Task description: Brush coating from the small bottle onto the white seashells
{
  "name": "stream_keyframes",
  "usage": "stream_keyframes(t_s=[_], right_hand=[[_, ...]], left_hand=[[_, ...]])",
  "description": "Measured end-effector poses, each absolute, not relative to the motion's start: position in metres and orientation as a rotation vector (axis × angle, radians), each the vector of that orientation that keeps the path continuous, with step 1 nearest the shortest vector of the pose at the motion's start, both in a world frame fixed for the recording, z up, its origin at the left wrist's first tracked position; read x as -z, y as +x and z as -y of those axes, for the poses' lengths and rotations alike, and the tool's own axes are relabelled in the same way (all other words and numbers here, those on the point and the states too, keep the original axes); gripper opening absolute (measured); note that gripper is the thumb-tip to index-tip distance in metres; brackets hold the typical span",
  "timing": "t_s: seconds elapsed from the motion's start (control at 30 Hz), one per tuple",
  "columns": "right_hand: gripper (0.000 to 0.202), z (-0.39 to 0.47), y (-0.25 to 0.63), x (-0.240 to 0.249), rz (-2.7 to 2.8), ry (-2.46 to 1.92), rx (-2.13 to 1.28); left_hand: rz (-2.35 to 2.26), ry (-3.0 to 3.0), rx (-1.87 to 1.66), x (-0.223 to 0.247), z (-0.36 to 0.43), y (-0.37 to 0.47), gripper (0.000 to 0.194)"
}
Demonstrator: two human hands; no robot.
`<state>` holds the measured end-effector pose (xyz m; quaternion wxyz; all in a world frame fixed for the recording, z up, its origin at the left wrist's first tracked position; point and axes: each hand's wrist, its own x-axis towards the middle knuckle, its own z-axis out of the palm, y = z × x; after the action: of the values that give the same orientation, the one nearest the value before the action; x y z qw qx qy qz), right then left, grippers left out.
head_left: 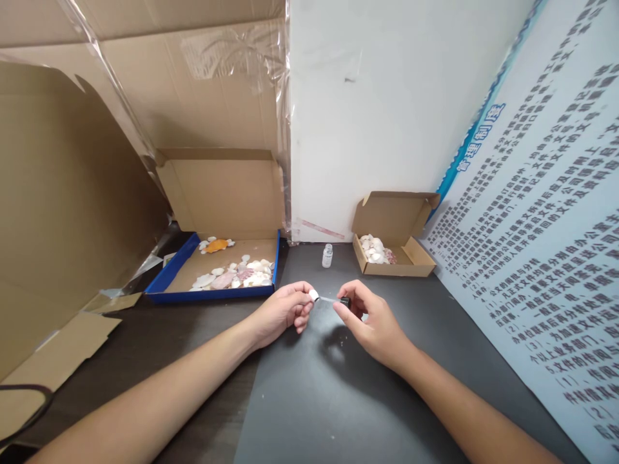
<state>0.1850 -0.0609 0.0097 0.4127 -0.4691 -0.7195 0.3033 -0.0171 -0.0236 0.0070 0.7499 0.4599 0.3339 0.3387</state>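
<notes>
My left hand pinches a small white shell between thumb and fingers. In my right hand is a black-capped applicator, held by its cap. Its thin clear stem points left, and the tip meets or nearly meets the shell; I cannot tell which. Behind the hands a small clear bottle with a white label stands upright, with no cap on it. Both hands are raised over the dark grey mat.
On the left an open blue-edged cardboard box holds white and pinkish shells and an orange shell piece. A smaller open cardboard box with shells stands back right. Cardboard walls and a printed poster enclose the table.
</notes>
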Motion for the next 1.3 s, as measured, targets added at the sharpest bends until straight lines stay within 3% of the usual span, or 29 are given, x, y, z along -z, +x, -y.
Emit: stream_keyframes(t_s=[0.63, 0.8, 1.0, 1.17, 1.3], right_hand=[[0.016, 0.0605, 0.1839, -0.0108, 1.805, -1.147, -0.862], [0.015, 0.0599, 0.1844, -0.0101, 1.804, -1.262, -0.757], [0.015, 0.0613, 0.1851, -0.0115, 1.83, -1.146, -0.887], [0.015, 0.06, 0.1848, -0.0102, 1.802, -1.261, -0.763], [0.016, 0.0604, 0.1856, -0.0092, 1.799, -1.167, -0.915]], left_hand=[[-0.725, 1.016, -0.782, -0.0063, 0.0229, -0.017, 0.009], [-0.731, 1.021, -0.78, -0.0044, 0.0222, -0.017, 0.009], [-0.739, 1.02, -0.781, -0.0062, 0.0232, -0.0159, 0.009], [-0.751, 1.029, -0.774, -0.0066, 0.0233, -0.016, 0.009], [-0.751, 1.028, -0.771, -0.0055, 0.0224, -0.0166, 0.009]])
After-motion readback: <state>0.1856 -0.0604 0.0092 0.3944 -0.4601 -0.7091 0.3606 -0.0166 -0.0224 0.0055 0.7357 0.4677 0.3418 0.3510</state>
